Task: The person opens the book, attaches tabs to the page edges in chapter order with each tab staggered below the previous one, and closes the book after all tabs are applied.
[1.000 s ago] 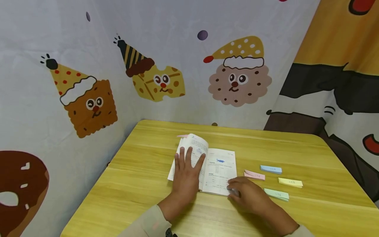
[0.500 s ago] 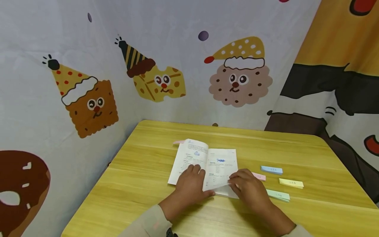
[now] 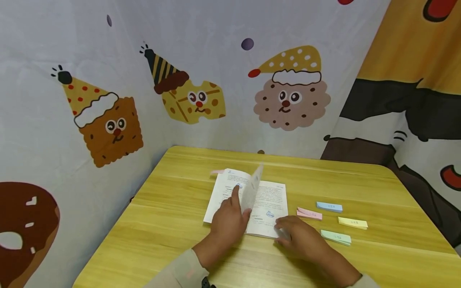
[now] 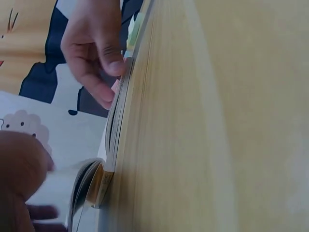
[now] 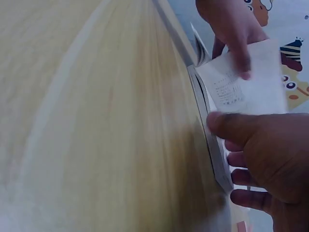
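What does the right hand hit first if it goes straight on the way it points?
The open book: the right hand is right at its near right corner. Past that, across it, probably the raised page or the left hand; depth makes their order unclear.

A reading or study corner by its look, though home or classroom cannot be told: a wood-grain table fills the lower frame, with an open book at lower centre. Creased cartoon-printed cloth rises behind, showing a party-hatted cheese wedge at upper left of centre.
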Demonstrator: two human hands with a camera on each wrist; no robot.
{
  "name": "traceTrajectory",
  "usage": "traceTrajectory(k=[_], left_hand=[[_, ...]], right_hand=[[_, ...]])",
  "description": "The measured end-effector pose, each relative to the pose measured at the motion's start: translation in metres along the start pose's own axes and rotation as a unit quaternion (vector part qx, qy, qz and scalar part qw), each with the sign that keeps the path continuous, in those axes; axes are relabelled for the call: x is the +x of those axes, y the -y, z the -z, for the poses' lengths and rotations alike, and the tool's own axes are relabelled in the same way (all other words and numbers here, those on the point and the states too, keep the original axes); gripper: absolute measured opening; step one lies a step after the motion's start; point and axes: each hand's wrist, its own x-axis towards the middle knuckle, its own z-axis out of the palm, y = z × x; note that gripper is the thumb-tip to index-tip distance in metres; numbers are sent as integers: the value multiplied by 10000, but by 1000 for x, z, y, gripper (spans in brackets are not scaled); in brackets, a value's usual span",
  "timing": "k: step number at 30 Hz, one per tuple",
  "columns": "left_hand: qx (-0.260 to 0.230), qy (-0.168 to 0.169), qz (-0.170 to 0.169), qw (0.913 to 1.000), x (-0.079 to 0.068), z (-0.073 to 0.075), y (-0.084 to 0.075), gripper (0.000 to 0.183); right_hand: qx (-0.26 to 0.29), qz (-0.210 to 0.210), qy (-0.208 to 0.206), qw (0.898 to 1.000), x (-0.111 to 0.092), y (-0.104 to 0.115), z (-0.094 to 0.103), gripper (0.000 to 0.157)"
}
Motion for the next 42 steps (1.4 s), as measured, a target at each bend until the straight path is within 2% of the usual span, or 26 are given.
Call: traceTrajectory(k=[4, 8, 11, 14, 16, 18, 19, 23, 25, 28, 32, 34, 36, 39, 42], left_hand=[[285, -430, -154, 9985, 2, 0, 6, 88], [730, -457, -357, 9956, 4, 1, 9, 76], [996, -149, -714, 9924, 5, 2, 9, 57], [937, 278, -1184, 9881, 3, 1, 9, 37], [804, 533, -1320, 9865, 1, 0, 7, 24], [625, 782, -1277, 9868, -1, -1, 6, 14], [593, 881, -1207, 9870, -2, -2, 5, 20], [577, 1218, -1042, 9854, -4, -2, 1, 73], [629, 1244, -1081, 9843, -4, -1, 1, 86], [710, 1148, -1136, 9843, -4, -2, 0, 85], [672, 960, -1055, 9875, -4, -4, 0, 63], [548, 815, -908, 9910, -3, -4, 0, 56], [348, 604, -680, 9952, -2, -4, -1, 55], [42, 267, -300, 9992, -2, -3, -1, 68], [-155, -78, -126, 9998, -2, -2, 1, 83]], right_hand=[[-54, 128, 59, 9999, -2, -2, 0, 34], [-85, 241, 97, 9996, -1, -2, 2, 25], [-72, 286, 210, 9993, -1, -1, 5, 16], [-99, 314, 187, 9993, 0, -1, 5, 11], [-169, 324, 72, 9993, 0, -2, 3, 13], [-228, 384, -144, 9989, 1, -3, 2, 17], [-247, 395, -278, 9985, 2, -3, 1, 18], [-158, 594, -1107, 9919, 5, -1, 3, 24], [-62, 685, -1492, 9864, 6, 1, 5, 28], [-17, 808, -1892, 9786, 8, 6, 7, 29], [-65, 740, -2146, 9739, 9, 9, 7, 27], [-35, 550, -2016, 9779, 8, 9, 6, 29], [3, 333, -1655, 9856, 6, 7, 4, 31], [-27, 69, -770, 9970, 2, 4, 3, 32], [-99, 29, -106, 9999, -2, -1, 2, 33]])
